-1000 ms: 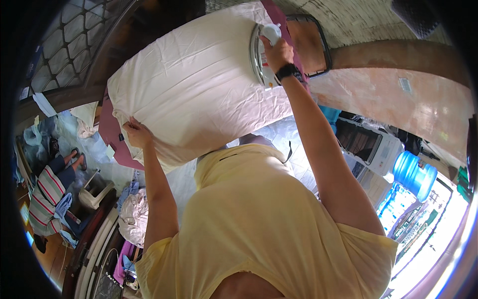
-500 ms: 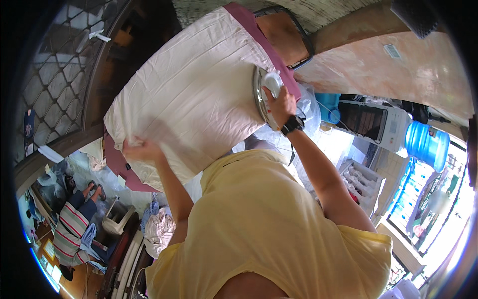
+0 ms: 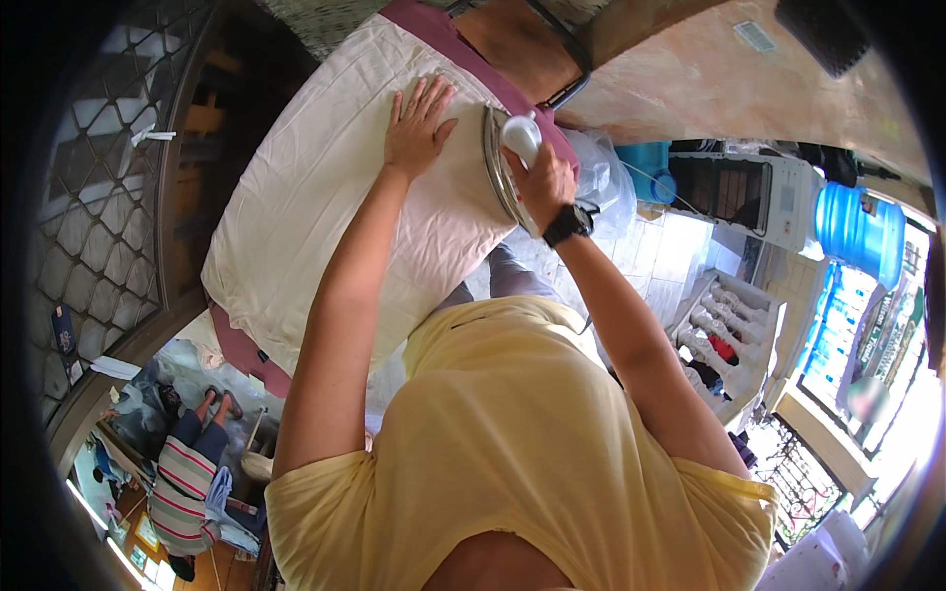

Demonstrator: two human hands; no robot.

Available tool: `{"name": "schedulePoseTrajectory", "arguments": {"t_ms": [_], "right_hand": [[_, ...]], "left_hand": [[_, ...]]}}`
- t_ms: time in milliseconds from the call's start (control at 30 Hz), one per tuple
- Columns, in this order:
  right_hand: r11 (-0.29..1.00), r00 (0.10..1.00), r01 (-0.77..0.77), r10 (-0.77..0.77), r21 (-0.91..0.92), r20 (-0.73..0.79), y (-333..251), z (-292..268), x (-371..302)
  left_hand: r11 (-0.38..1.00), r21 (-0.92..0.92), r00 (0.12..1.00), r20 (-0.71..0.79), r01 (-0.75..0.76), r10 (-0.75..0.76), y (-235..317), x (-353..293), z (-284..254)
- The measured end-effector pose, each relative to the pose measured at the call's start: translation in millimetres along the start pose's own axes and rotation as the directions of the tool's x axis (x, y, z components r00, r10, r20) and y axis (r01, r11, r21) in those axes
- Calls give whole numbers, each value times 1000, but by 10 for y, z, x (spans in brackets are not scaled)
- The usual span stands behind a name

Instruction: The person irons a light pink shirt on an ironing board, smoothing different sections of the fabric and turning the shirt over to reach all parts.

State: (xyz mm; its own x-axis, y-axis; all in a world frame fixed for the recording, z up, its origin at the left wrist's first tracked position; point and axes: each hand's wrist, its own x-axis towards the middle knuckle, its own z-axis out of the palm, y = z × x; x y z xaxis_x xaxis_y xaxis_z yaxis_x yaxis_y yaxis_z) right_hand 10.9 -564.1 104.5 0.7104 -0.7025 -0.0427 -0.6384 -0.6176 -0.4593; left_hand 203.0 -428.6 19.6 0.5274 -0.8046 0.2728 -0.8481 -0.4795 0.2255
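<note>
Cream cloth [image 3: 296, 217] lies spread over a board with a maroon cover [image 3: 503, 74] that shows along its far right edge and near left corner. My left hand [image 3: 418, 128] rests flat on the far part of the cloth, fingers spread, holding nothing. At the right end of the cloth my right hand [image 3: 544, 187] is wrapped round the handle of a clothes iron [image 3: 505, 163]. The iron's metal rim is toward the cloth, and its underside is hidden. Some creases run across the cloth.
A brown-seated chair [image 3: 517, 49] stands beyond the board. To the right are clear plastic bags [image 3: 601, 182], blue water jugs [image 3: 859, 229], a white appliance [image 3: 788, 197] and a crate of bundled cloth [image 3: 724, 335]. A person in a striped shirt [image 3: 185, 483] is at lower left.
My left hand has moved from the near left edge of the cloth to its far part and now lies flat. My right hand still grips the iron, in nearly the same place.
</note>
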Motion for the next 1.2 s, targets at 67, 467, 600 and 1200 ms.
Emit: {"name": "schedulePoseTrajectory", "arguments": {"t_ms": [67,467,600,1200], "right_hand": [[999,999,-31,30,33,29,-89,-84,83],[995,995,96,-95,28,-43,208,-127,-260],[997,997,72,-71,29,-40,154,-131,-233],[999,998,25,-23,37,-54,135,-108,-218]], "left_hand": [[1000,-13,1000,0,14,-14,8,6,19],[996,-83,999,-53,-9,5,-197,161,-170],[990,-128,995,70,-63,73,-133,33,-75],[995,-45,984,152,-91,97,118,-14,-174]]}}
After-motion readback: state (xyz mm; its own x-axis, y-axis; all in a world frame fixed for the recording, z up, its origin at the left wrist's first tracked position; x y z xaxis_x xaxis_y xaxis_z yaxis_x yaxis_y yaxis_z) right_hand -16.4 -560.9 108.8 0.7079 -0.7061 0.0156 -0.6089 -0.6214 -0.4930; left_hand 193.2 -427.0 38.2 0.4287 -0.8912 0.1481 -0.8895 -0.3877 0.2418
